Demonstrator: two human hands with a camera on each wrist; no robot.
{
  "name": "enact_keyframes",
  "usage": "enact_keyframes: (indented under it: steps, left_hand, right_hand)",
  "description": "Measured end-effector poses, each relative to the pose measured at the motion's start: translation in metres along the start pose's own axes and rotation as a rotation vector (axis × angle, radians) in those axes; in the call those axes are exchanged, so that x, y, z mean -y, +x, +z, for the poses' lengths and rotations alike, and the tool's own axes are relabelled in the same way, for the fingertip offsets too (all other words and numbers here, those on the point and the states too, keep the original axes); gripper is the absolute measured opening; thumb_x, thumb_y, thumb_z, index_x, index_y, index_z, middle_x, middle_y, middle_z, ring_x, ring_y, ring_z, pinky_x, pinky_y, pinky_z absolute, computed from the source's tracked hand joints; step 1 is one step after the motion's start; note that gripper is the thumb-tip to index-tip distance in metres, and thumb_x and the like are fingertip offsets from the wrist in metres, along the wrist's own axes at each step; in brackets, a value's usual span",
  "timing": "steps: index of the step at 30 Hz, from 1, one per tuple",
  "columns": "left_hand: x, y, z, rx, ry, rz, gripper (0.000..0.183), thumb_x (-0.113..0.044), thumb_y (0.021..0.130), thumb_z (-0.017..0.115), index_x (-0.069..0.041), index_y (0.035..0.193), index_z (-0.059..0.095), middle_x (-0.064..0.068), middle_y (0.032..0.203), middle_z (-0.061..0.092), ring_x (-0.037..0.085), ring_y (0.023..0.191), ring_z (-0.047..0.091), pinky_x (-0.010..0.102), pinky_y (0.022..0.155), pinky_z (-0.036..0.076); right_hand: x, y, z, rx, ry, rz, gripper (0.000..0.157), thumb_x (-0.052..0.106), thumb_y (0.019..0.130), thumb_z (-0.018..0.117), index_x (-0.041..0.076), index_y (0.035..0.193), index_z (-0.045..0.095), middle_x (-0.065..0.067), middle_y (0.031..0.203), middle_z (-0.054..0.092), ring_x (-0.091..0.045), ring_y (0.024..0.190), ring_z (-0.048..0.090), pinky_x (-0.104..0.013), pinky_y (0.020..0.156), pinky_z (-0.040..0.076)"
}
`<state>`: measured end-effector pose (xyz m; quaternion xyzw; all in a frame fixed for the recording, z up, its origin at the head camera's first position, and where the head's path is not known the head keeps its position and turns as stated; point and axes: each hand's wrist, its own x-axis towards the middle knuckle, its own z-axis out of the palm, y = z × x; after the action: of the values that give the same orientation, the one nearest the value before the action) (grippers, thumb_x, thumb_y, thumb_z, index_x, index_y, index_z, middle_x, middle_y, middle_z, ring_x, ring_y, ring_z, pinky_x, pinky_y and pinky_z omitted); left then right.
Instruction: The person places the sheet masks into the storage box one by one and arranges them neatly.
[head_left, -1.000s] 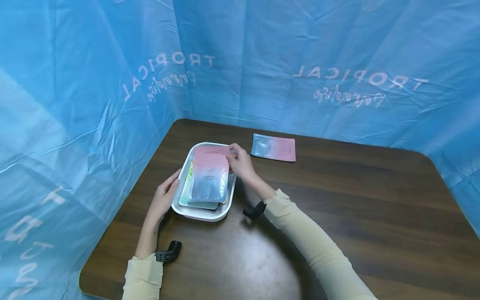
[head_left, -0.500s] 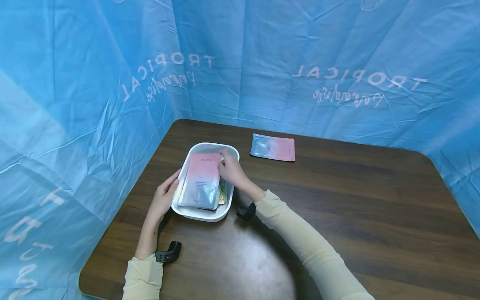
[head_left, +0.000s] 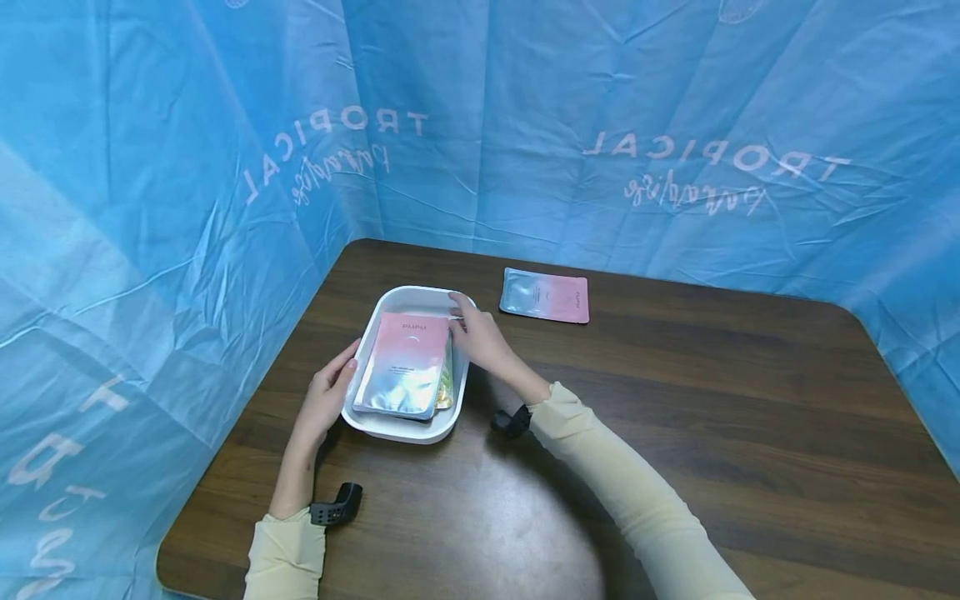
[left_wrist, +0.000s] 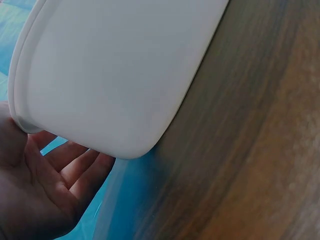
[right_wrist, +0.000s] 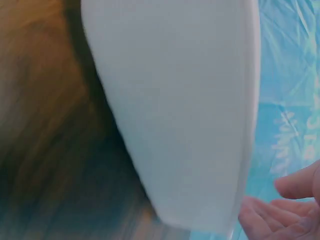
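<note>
A white tray (head_left: 405, 432) stands at the left of the table with a stack of flat sachets in it. On top lies a pink-and-blue foil sachet (head_left: 405, 358), which looks like a sheet-mask packet. A green-and-yellow sachet (head_left: 446, 385) peeks out beneath its right edge. My left hand (head_left: 327, 393) holds the tray's left side, its thumb at the rim and fingers against the outer wall (left_wrist: 100, 90). Over the tray's right rim is my right hand (head_left: 483, 337), thumb and fingers apart; the right wrist view shows nothing between them.
Another pink-and-blue sachet (head_left: 545, 295) lies flat near the table's back edge, right of the tray. Blue printed cloth (head_left: 637, 100) hangs behind and to the left of the brown wooden table (head_left: 720, 400).
My right hand has lowered the pink-and-blue sachet onto the stack, let it go and drawn back to the right. The left hand has stayed at the tray.
</note>
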<state>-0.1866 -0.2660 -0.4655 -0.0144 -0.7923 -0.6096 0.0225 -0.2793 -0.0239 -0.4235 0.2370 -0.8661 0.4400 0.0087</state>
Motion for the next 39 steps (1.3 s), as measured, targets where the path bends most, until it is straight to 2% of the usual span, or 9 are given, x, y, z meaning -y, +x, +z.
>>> enact_keyframes:
  steps: [3, 8, 13, 18, 23, 26, 30, 34, 39]
  left_hand:
    - [0.001, 0.001, 0.0, -0.002, 0.008, -0.003, 0.045, -0.021, 0.103, 0.036, -0.005, 0.145, 0.032, 0.02, 0.147, 0.028, 0.036, 0.131, 0.03, 0.05, 0.102, 0.028]
    - [0.003, 0.002, -0.001, 0.001, 0.006, -0.015, 0.046, -0.021, 0.103, 0.036, -0.005, 0.145, 0.032, 0.019, 0.148, 0.027, 0.035, 0.132, 0.028, 0.049, 0.103, 0.027]
    - [0.004, 0.003, -0.001, 0.008, 0.011, -0.034, 0.046, -0.021, 0.103, 0.036, -0.006, 0.146, 0.031, 0.017, 0.149, 0.026, 0.034, 0.134, 0.025, 0.048, 0.104, 0.025]
    - [0.003, 0.001, -0.001, 0.007, 0.018, -0.049, 0.046, -0.021, 0.103, 0.036, -0.006, 0.146, 0.031, 0.017, 0.149, 0.026, 0.033, 0.135, 0.024, 0.048, 0.105, 0.024]
    - [0.003, 0.002, 0.0, 0.002, 0.008, -0.033, 0.045, -0.02, 0.103, 0.036, -0.005, 0.145, 0.032, 0.019, 0.148, 0.027, 0.034, 0.133, 0.026, 0.048, 0.104, 0.026]
    - [0.003, 0.002, 0.0, -0.005, 0.001, -0.022, 0.045, -0.019, 0.103, 0.036, -0.005, 0.145, 0.032, 0.018, 0.148, 0.027, 0.034, 0.133, 0.027, 0.048, 0.104, 0.026]
    - [0.001, 0.002, 0.002, -0.006, -0.002, -0.017, 0.045, -0.02, 0.103, 0.036, -0.006, 0.145, 0.032, 0.017, 0.148, 0.028, 0.033, 0.133, 0.027, 0.048, 0.104, 0.026]
    - [0.0, 0.0, 0.003, -0.006, -0.001, -0.016, 0.046, -0.022, 0.103, 0.037, -0.005, 0.145, 0.033, 0.018, 0.148, 0.028, 0.034, 0.133, 0.027, 0.049, 0.104, 0.026]
    - [0.0, -0.003, 0.002, -0.017, 0.006, -0.017, 0.045, -0.021, 0.103, 0.038, -0.004, 0.144, 0.035, 0.019, 0.146, 0.03, 0.035, 0.132, 0.029, 0.049, 0.103, 0.027]
  right_hand:
    - [-0.011, -0.001, -0.014, -0.069, 0.07, 0.003, 0.038, -0.001, 0.095, 0.049, -0.004, 0.132, 0.044, -0.022, 0.118, 0.059, -0.026, 0.106, 0.059, -0.034, 0.085, 0.048]
    - [-0.045, -0.002, -0.051, -0.205, 0.116, 0.104, 0.031, 0.0, 0.094, 0.049, -0.006, 0.125, 0.051, -0.023, 0.107, 0.063, -0.028, 0.096, 0.062, -0.036, 0.076, 0.049]
    - [-0.089, -0.003, -0.091, -0.317, -0.011, 0.257, 0.031, 0.003, 0.094, 0.05, -0.009, 0.121, 0.053, -0.026, 0.109, 0.061, -0.033, 0.101, 0.058, -0.043, 0.082, 0.046]
    - [-0.119, -0.006, -0.117, -0.323, -0.114, 0.381, 0.035, 0.005, 0.091, 0.049, -0.008, 0.123, 0.051, -0.027, 0.121, 0.051, -0.038, 0.112, 0.047, -0.047, 0.093, 0.038]
    - [-0.134, -0.004, -0.126, -0.262, -0.17, 0.434, 0.046, 0.008, 0.089, 0.056, -0.01, 0.13, 0.043, -0.031, 0.136, 0.032, -0.043, 0.124, 0.032, -0.05, 0.1, 0.029]
    - [-0.142, 0.002, -0.128, -0.153, -0.208, 0.46, 0.064, 0.013, 0.087, 0.064, -0.008, 0.139, 0.031, -0.03, 0.146, 0.014, -0.045, 0.132, 0.018, -0.052, 0.105, 0.022]
    - [-0.152, 0.01, -0.131, 0.019, -0.289, 0.45, 0.086, 0.021, 0.085, 0.069, -0.007, 0.145, 0.015, -0.03, 0.149, -0.001, -0.046, 0.135, 0.004, -0.056, 0.105, 0.014]
    - [-0.159, 0.017, -0.134, 0.136, -0.394, 0.413, 0.095, 0.03, 0.084, 0.069, -0.007, 0.146, 0.008, -0.03, 0.149, -0.001, -0.046, 0.135, 0.001, -0.057, 0.105, 0.01]
    - [-0.156, 0.025, -0.14, 0.3, -0.494, 0.366, 0.099, 0.036, 0.083, 0.069, -0.008, 0.146, 0.005, -0.03, 0.149, 0.007, -0.049, 0.133, 0.003, -0.061, 0.104, 0.008]
